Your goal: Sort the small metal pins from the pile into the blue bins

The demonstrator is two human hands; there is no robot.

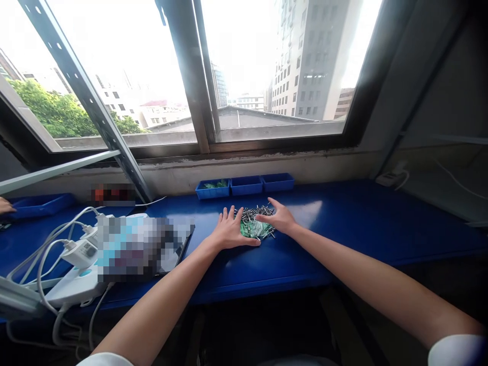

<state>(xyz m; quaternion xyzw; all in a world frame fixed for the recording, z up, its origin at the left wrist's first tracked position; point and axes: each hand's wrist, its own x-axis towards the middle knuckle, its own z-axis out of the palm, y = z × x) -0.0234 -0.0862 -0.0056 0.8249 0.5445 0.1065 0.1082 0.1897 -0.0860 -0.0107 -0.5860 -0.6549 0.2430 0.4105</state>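
Note:
On the blue table lies a heap of small metal pins [261, 211], perhaps screws or bits, mixed with green packets [249, 229] that look like small plastic bags. My left hand [231, 231] rests at the heap's left side, fingers spread and thumb stretched along its near edge. At the right side is my right hand [281, 217], its thumb and fingers apart, the thumb reaching over the pins. Both hands frame the heap and neither grips anything. Part of the heap is hidden behind the hands.
Behind the heap stand three blue bins: the left bin [212, 193] holds green packets, beside a middle bin [246, 191] and a right bin [278, 187]. A white power strip [76, 287] with chargers and cables lies left, near a blurred object. Another person's hand [5, 206] shows far left.

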